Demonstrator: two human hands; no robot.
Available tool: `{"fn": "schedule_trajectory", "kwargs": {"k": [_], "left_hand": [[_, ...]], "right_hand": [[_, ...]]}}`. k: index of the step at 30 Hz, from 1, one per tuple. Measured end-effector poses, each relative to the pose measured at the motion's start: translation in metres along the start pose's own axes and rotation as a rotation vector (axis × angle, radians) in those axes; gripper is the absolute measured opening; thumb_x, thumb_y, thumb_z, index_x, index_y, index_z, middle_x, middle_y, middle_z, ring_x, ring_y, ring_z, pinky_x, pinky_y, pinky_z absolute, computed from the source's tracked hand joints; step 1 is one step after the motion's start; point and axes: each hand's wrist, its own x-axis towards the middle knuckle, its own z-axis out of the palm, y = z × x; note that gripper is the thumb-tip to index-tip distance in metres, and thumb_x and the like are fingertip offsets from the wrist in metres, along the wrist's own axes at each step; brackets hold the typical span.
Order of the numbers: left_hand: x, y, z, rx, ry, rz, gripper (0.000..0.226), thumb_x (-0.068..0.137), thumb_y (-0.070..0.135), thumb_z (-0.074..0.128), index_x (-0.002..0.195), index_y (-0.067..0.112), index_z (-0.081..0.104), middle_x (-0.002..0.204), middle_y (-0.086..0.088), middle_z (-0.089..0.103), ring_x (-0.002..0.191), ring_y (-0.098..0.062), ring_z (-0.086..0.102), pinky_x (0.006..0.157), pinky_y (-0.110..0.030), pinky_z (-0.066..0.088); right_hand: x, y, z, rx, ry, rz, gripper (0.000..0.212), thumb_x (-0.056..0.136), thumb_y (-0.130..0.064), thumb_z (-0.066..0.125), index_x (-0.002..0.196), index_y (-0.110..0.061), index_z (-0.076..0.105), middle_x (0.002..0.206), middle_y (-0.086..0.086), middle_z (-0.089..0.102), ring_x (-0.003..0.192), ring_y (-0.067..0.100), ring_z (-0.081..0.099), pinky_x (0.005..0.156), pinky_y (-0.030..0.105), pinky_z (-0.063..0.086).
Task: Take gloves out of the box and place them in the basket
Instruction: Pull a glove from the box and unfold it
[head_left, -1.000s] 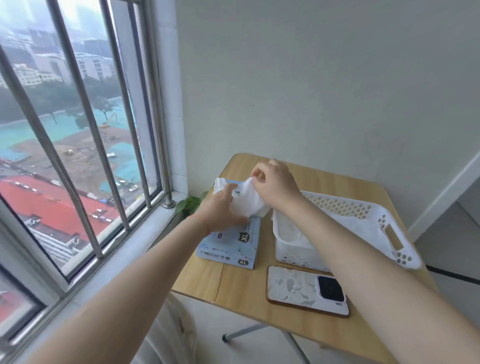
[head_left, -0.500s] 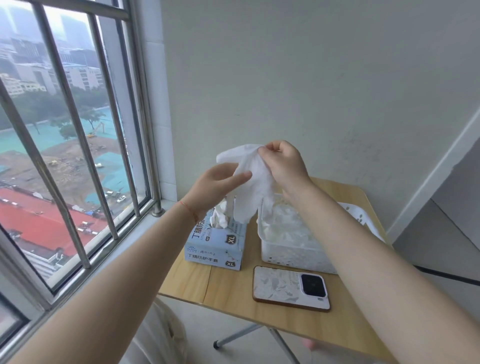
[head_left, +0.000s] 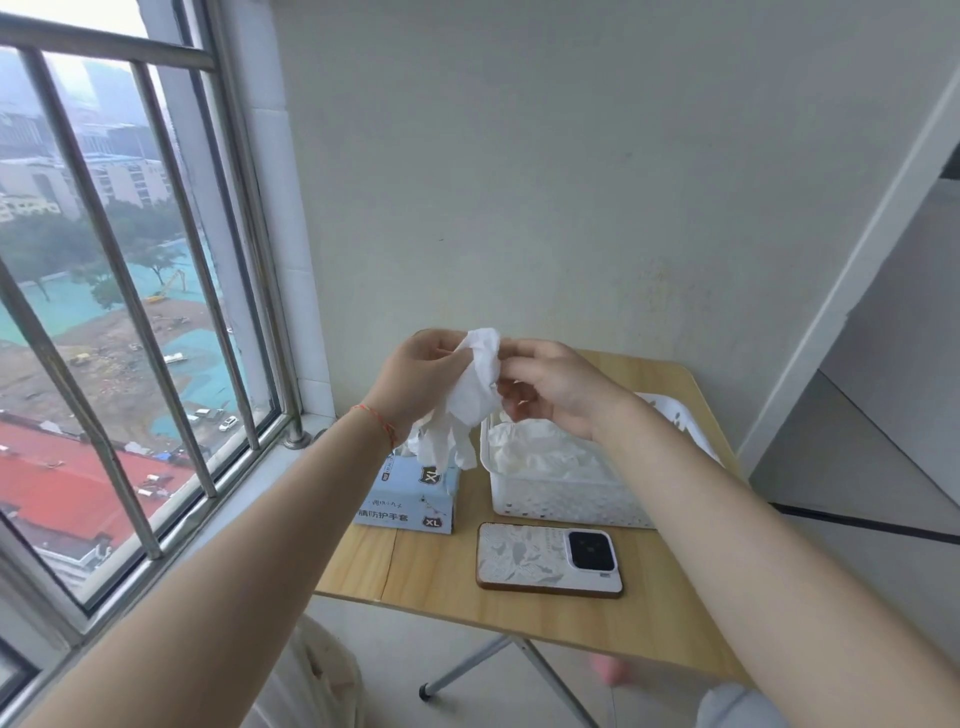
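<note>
Both hands (head_left: 470, 371) pinch one glove (head_left: 470, 400) above the box (head_left: 410, 501); its dangling fingers may miss the basket (head_left: 566, 501) below the right hand.

Looks like a corner of a high-rise flat, not a workplace. Small folding wooden bench (head_left: 519, 597) pushed against a plain painted wall (head_left: 571, 182), barred window (head_left: 130, 312) on the left looking way down on rooftops and a construction site. Someone's phone (head_left: 545, 561) lies on the near side.
</note>
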Motion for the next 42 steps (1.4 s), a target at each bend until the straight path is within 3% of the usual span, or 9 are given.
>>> {"fn": "schedule_trajectory", "kwargs": {"k": [8,13,18,23,26,30,34,39,42], "left_hand": [[0.006,-0.011,0.0,0.133,0.134,-0.06,0.011,0.086,0.009,0.056,0.075,0.013,0.056,0.072,-0.001,0.049,0.064,-0.018,0.044,0.055,-0.022,0.038],[0.006,-0.017,0.0,0.29,0.021,-0.152,0.005,0.077,0.014,0.067,0.078,0.016,0.062,0.076,0.0,0.06,0.073,-0.02,0.057,0.061,-0.023,0.046],[0.0,-0.009,-0.001,0.409,-0.256,-0.055,0.067,0.072,0.022,0.085,0.13,0.024,0.051,0.124,0.003,0.053,0.113,-0.017,0.051,0.088,-0.028,0.043],[-0.008,0.01,0.009,0.09,-0.285,0.147,0.068,0.07,0.023,0.069,0.134,0.037,0.051,0.14,0.011,0.049,0.134,-0.005,0.039,0.106,-0.034,0.038],[-0.008,0.017,0.011,-0.079,-0.307,0.144,0.059,0.067,0.015,0.061,0.125,0.028,0.059,0.122,0.008,0.066,0.117,-0.006,0.059,0.096,-0.031,0.048],[-0.003,0.022,0.01,-0.092,-0.339,0.129,0.053,0.064,0.018,0.071,0.116,0.016,0.061,0.098,-0.009,0.068,0.093,-0.025,0.065,0.091,-0.052,0.049],[-0.006,0.025,0.009,-0.094,-0.342,0.087,0.041,0.065,0.027,0.074,0.098,0.005,0.067,0.089,-0.013,0.066,0.082,-0.026,0.062,0.078,-0.044,0.047],[-0.008,0.027,0.001,-0.259,-0.273,0.019,0.03,0.079,0.022,0.073,0.095,-0.002,0.063,0.08,-0.013,0.059,0.071,-0.024,0.055,0.065,-0.032,0.045],[-0.01,0.021,-0.003,-0.245,-0.289,-0.026,0.017,0.089,0.017,0.067,0.095,0.002,0.064,0.08,-0.012,0.061,0.068,-0.024,0.056,0.06,-0.029,0.046]], "right_hand": [[-0.003,0.002,-0.017,-0.052,0.275,-0.002,0.01,0.087,-0.017,0.062,0.077,-0.017,0.06,0.085,0.002,0.06,0.083,0.017,0.057,0.069,0.029,0.047],[-0.011,-0.006,-0.023,0.04,0.381,-0.078,0.019,0.071,-0.025,0.07,0.074,-0.014,0.055,0.074,0.01,0.053,0.072,0.022,0.048,0.069,0.034,0.039],[-0.018,-0.012,-0.021,-0.004,0.277,-0.122,0.021,0.086,-0.024,0.07,0.072,-0.017,0.055,0.065,0.001,0.059,0.064,0.016,0.053,0.069,0.033,0.042],[-0.025,-0.021,-0.012,-0.126,0.203,-0.197,0.021,0.089,-0.031,0.067,0.076,-0.016,0.06,0.062,-0.003,0.055,0.056,0.008,0.048,0.059,0.019,0.038],[-0.029,-0.028,-0.009,-0.125,0.168,-0.214,0.023,0.091,-0.028,0.066,0.074,-0.015,0.058,0.059,-0.003,0.051,0.052,0.007,0.046,0.054,0.016,0.037],[-0.032,-0.039,-0.008,-0.161,0.161,-0.22,0.025,0.091,-0.031,0.066,0.076,-0.013,0.058,0.058,-0.004,0.047,0.052,0.008,0.044,0.055,0.019,0.037],[-0.032,-0.046,-0.009,-0.141,0.235,-0.247,0.024,0.089,-0.033,0.068,0.08,-0.012,0.057,0.062,-0.004,0.054,0.056,0.01,0.05,0.059,0.023,0.042],[-0.035,-0.046,-0.018,-0.157,0.098,-0.098,0.053,0.073,-0.032,0.083,0.114,-0.015,0.056,0.104,0.009,0.065,0.09,0.02,0.066,0.07,0.032,0.05],[-0.033,-0.041,-0.019,-0.2,0.113,-0.029,0.037,0.082,-0.016,0.076,0.115,-0.008,0.062,0.101,0.008,0.069,0.085,0.017,0.068,0.069,0.025,0.053]]}}
